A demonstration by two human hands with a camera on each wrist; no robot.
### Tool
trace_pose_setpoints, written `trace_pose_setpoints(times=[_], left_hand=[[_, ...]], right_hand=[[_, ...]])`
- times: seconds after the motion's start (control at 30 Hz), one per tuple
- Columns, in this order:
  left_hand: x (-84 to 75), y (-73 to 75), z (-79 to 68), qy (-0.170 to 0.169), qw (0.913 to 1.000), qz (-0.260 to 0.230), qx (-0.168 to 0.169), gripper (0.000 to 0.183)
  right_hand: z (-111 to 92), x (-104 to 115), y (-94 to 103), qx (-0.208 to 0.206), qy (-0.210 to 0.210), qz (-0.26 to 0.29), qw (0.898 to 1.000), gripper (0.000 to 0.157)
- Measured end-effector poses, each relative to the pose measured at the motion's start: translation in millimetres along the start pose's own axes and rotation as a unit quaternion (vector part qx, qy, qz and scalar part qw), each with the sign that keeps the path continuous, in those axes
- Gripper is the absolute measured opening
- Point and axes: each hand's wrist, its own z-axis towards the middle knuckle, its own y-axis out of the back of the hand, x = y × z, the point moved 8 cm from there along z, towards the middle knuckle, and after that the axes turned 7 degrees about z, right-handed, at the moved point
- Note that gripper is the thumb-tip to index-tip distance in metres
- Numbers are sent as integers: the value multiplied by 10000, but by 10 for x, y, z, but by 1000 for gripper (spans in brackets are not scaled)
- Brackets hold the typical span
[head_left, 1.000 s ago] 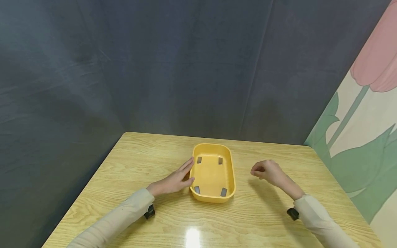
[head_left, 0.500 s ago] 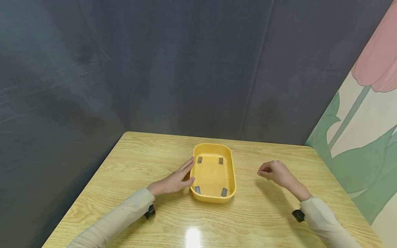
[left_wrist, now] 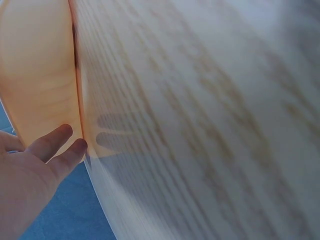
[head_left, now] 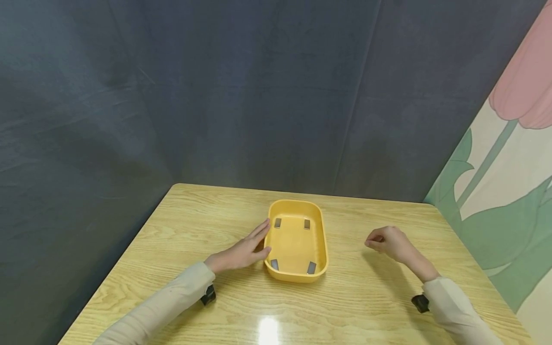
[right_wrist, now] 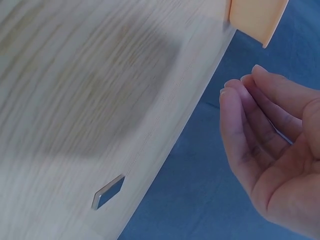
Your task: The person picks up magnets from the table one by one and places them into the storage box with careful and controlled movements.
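Observation:
A yellow rectangular tray with rounded corners sits at mid-table. Inside it, near the corners, lie several small grey metallic plates. My left hand touches the tray's left side with outstretched fingers and thumb; the left wrist view shows its fingers against the tray's outer wall. Off to the right of the tray, my right hand hovers above the table, fingers loosely bent towards the thumb. Nothing shows between those fingers in the right wrist view, where another metallic plate appears near the table's edge.
The wood-grain table has a dark curtain behind it and along its left side. A wall painted with tulips borders the right side. Small black devices sit at both wrists.
My right hand has drifted to the right, away from the tray, and slightly towards me. The left hand and the tray have stayed in place.

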Motion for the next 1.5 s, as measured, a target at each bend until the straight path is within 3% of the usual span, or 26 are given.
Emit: trace_pose_setpoints(times=[0.7,1.13,1.5], left_hand=[[0,4,9,11,10000,26,-3,74],[-11,4,-9,38,10000,-26,23,73],[11,-7,-1,48,10000,-54,33,74]], right_hand=[[-182,-385,255,-213,-530,-100,9983,15],[-246,-562,371,-590,-538,-854,9931,6],[-295,-754,427,-610,-826,-1110,9885,15]])
